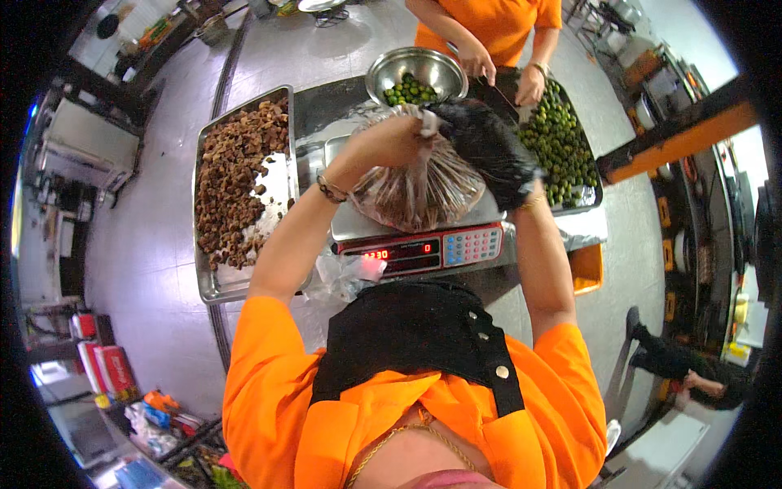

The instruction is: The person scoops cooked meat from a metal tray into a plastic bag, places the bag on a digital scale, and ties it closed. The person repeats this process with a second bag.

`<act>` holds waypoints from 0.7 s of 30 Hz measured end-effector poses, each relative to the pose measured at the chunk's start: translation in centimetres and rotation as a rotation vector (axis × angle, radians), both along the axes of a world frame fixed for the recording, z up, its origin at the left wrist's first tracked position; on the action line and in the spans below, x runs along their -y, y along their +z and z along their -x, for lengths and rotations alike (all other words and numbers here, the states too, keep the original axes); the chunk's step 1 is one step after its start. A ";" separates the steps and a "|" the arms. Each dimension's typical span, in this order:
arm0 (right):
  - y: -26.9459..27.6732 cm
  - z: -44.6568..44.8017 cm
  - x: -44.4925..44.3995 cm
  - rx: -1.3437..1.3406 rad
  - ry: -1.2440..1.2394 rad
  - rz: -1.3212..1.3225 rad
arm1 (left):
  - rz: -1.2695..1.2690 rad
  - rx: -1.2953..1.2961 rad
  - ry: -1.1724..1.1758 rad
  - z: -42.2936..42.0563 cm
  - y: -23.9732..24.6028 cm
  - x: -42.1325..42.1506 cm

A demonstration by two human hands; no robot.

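A clear plastic bag of brown chunks [421, 192] rests on the metal plate of a red digital scale [421, 250], whose display is lit. Bare, with a beaded bracelet at the wrist, my left hand [394, 142] grips the gathered neck of the bag. My right hand [492, 150] wears a loose black plastic glove and meets the left at the bag's twisted top. Motion blur and the glove hide its separate fingers, which appear closed on the plastic. Crumpled clear plastic [345, 275] lies at the scale's front left.
On the left is a metal tray [204, 287] of brown chunks. Beyond the bag stand a steel bowl [372, 73] of small green citrus fruits and a dark tray [597, 194] of more. A co-worker's hands [531, 85] work with a knife there. An orange container [588, 272] sits below right.
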State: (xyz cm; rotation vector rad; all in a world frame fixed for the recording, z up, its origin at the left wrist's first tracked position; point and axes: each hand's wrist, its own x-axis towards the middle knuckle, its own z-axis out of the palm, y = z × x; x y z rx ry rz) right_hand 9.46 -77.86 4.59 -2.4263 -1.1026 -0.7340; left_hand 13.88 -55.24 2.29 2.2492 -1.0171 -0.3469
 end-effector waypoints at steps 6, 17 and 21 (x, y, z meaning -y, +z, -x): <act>-4.4 0.6 0.0 -0.109 -0.186 -0.169 | 0.260 -0.360 0.169 0.9 1.9 -1.1; -3.9 5.9 1.4 -0.339 0.104 -0.209 | 0.357 -0.735 0.208 0.6 2.6 -2.8; -5.6 5.4 1.4 -0.377 0.175 -0.132 | 0.483 -0.727 0.172 0.9 1.8 -2.6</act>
